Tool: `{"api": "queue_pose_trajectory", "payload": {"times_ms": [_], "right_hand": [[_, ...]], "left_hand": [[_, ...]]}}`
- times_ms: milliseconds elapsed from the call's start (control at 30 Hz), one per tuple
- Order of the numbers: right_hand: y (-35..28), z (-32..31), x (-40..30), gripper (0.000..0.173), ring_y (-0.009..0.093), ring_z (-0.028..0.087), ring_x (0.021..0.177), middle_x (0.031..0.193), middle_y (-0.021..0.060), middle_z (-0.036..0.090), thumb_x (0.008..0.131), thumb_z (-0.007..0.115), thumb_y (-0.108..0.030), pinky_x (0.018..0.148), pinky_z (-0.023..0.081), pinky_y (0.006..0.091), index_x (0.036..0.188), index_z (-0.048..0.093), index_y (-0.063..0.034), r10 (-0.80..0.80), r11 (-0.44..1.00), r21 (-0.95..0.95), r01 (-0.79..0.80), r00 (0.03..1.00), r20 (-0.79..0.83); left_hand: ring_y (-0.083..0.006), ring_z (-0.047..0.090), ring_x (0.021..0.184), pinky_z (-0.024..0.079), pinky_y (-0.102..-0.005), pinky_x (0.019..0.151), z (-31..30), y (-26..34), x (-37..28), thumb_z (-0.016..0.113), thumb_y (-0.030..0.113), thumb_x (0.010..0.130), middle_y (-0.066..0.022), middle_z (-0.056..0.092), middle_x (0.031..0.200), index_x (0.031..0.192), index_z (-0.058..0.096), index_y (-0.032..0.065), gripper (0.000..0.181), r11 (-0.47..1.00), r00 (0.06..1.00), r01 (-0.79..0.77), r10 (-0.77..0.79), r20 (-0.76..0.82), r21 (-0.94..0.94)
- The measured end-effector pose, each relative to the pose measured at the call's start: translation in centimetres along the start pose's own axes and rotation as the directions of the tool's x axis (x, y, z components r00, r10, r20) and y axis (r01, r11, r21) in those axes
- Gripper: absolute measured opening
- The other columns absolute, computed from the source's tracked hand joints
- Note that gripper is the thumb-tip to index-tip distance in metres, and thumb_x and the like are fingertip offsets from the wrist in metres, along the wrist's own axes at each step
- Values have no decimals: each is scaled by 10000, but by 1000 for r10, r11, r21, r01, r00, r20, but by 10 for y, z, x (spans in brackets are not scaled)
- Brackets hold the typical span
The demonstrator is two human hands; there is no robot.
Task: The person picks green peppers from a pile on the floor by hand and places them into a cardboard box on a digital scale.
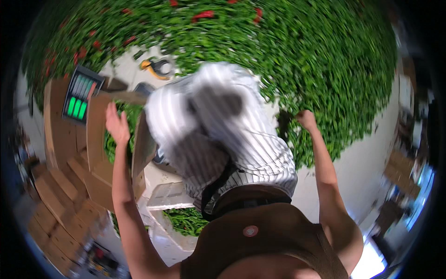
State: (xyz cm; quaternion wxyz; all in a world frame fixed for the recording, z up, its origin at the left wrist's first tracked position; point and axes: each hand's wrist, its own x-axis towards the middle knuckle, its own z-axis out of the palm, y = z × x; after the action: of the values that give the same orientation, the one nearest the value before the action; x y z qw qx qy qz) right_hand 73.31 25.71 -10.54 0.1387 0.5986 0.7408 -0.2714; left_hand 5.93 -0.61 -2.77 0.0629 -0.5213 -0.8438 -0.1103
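Note:
Green chili peppers [331, 62] lie in a wide heap on the floor in front of me, with some red chili peppers [204, 15] among them. My left hand [117, 125], fingers spread and holding nothing, is over an open cardboard box [97, 139] with green peppers [132, 111] inside. My right hand [306, 120] is at the near edge of the heap, its fingers curled; blur hides whether anything is in them. A digital scale display [77, 108] with lit green digits stands beside the box.
A yellow and black tape dispenser or similar tool [158, 68] lies on the floor. Stacked cardboard boxes [55, 195] stand at the left. Near my hip is a white foam box [174, 237] with green peppers. My legs in striped trousers [244, 139] are between my arms.

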Motion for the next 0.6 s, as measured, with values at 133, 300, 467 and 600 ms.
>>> {"api": "queue_pose_trajectory", "payload": {"times_ms": [133, 300, 467, 600], "right_hand": [[21, 79, -47, 451, 338, 624, 736, 710, 190, 630, 759, 599, -455, 683, 495, 406, 644, 641, -21, 436, 899, 2, -437, 897, 73], [70, 142, -107, 227, 347, 613, 844, 906, 185, 633, 744, 546, -181, 750, 499, 421, 951, 624, -132, 512, 847, 135, -515, 857, 56], [47, 165, -114, 154, 336, 615, 810, 889, 172, 629, 759, 548, -200, 728, 500, 424, 871, 607, -111, 556, 812, 230, -536, 831, -27], [13, 182, -84, 93, 334, 597, 744, 805, 147, 621, 754, 566, -154, 687, 481, 412, 801, 606, -83, 410, 860, 428, -278, 875, -256]], "left_hand": [[-332, 305, 1264, 233, -390, 1047, -2, -14, -15, 458, 222, 901, -185, 348, 1358, 1300, 371, -4, 467, 995, 998, 39, -34, 58, -95], [-329, 326, 1249, 244, -363, 1037, -15, -9, 6, 363, 317, 945, -205, 346, 1350, 1301, 355, -22, 492, 979, 992, 99, -83, 93, -178], [-303, 453, 1103, 337, -368, 948, -53, 18, 13, 382, 321, 945, -182, 494, 1181, 1182, 497, -25, 435, 956, 980, 194, -200, -9, -219], [-281, 465, 1073, 352, -361, 925, -88, 63, 13, 366, 282, 956, -166, 511, 1156, 1156, 523, -16, 392, 961, 988, 113, -136, -76, -254]]}}
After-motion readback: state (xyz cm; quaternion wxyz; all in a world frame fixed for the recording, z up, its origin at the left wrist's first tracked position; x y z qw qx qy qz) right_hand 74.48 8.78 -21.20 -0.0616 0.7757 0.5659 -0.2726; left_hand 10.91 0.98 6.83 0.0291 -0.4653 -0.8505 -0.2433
